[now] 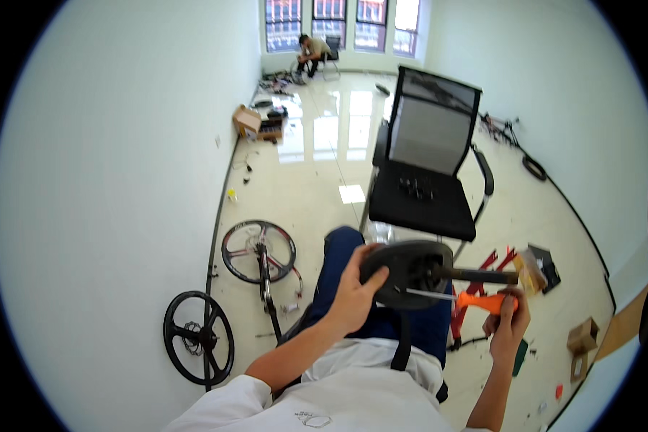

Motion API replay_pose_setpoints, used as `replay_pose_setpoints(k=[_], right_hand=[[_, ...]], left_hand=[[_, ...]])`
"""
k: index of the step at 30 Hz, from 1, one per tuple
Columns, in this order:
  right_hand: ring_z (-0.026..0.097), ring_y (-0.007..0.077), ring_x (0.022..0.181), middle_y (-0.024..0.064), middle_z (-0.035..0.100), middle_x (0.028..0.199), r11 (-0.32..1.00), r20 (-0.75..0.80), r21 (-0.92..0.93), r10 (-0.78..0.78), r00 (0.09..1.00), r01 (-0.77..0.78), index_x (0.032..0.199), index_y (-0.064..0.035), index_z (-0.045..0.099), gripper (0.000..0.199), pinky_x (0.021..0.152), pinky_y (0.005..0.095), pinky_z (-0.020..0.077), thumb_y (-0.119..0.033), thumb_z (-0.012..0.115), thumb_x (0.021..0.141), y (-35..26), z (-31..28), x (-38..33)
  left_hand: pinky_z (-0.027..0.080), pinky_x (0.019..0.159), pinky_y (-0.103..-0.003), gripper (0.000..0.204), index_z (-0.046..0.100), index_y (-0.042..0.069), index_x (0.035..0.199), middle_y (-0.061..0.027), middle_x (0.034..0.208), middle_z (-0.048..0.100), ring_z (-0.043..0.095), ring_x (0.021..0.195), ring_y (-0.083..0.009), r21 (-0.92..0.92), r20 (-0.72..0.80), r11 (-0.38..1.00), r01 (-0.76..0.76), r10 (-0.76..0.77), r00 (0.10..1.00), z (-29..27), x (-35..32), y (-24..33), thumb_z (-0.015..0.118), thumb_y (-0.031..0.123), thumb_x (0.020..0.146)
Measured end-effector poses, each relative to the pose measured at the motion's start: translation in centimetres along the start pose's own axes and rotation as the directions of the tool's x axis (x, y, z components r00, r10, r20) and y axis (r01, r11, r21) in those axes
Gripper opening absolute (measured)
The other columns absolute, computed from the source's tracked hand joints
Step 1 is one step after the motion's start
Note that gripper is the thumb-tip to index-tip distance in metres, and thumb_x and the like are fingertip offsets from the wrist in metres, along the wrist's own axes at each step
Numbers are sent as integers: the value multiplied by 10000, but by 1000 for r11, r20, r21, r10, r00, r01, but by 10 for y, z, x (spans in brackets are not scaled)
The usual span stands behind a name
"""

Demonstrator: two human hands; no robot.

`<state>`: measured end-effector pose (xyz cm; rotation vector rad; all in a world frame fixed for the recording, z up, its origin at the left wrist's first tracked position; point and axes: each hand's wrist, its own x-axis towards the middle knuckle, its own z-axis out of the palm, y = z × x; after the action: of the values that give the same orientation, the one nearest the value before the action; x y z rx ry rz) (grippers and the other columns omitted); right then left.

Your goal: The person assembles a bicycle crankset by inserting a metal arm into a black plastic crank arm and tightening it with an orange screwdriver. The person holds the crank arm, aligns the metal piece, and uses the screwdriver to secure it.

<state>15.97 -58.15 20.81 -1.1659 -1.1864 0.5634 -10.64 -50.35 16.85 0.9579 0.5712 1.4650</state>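
Note:
My left hand point(360, 288) grips the wide end of a black bicycle saddle point(416, 261), its thumb pressed on the underside, which is turned toward me. A dark seat post point(482, 275) sticks out from the saddle to the right. In my right hand point(510, 322) is a screwdriver point(475, 299) with an orange handle. Its thin metal shaft points left and its tip lies over the saddle's underside, below the post's clamp; whether it touches a screw is too small to tell. The saddle is held above my lap.
A black mesh office chair point(425, 194) stands ahead, small dark parts on its seat. Left are a bicycle fork with a wheel point(263, 252) and another three-spoke wheel point(198, 338) against the wall. Red frame parts point(488, 261) and cardboard boxes point(582, 337) lie right. A person point(313, 54) sits far off.

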Motion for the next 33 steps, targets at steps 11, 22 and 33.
replay_pose_setpoints(k=[11, 22, 33], right_hand=[[313, 22, 399, -20, 441, 635, 1000, 50, -10, 13, 999, -13, 1013, -42, 530, 252, 368, 210, 291, -283, 465, 1051, 6, -13, -1], [313, 31, 389, -32, 411, 597, 998, 64, 11, 57, 996, -58, 1009, -44, 529, 241, 359, 219, 304, -275, 473, 1049, 12, -22, 2], [392, 55, 426, 15, 514, 696, 988, -313, 136, -24, 949, 70, 988, -11, 586, 238, 381, 225, 319, -249, 591, 995, -2, -55, 13]], left_hand=[[608, 858, -532, 491, 244, 149, 1464, -146, 1339, 477, 623, 1143, -295, -235, 126, 830, 506, -491, 862, 20, -6, 1, 461, 286, 1045], [648, 787, -424, 737, 292, 119, 1447, -128, 1312, 462, 622, 1123, -279, -148, 222, 857, 494, -458, 861, 15, -12, -8, 736, 49, 863], [639, 769, -389, 660, 378, 115, 1394, -77, 1296, 490, 603, 1136, -235, -75, 186, 914, 399, -380, 906, 10, -8, -16, 757, 84, 854]])
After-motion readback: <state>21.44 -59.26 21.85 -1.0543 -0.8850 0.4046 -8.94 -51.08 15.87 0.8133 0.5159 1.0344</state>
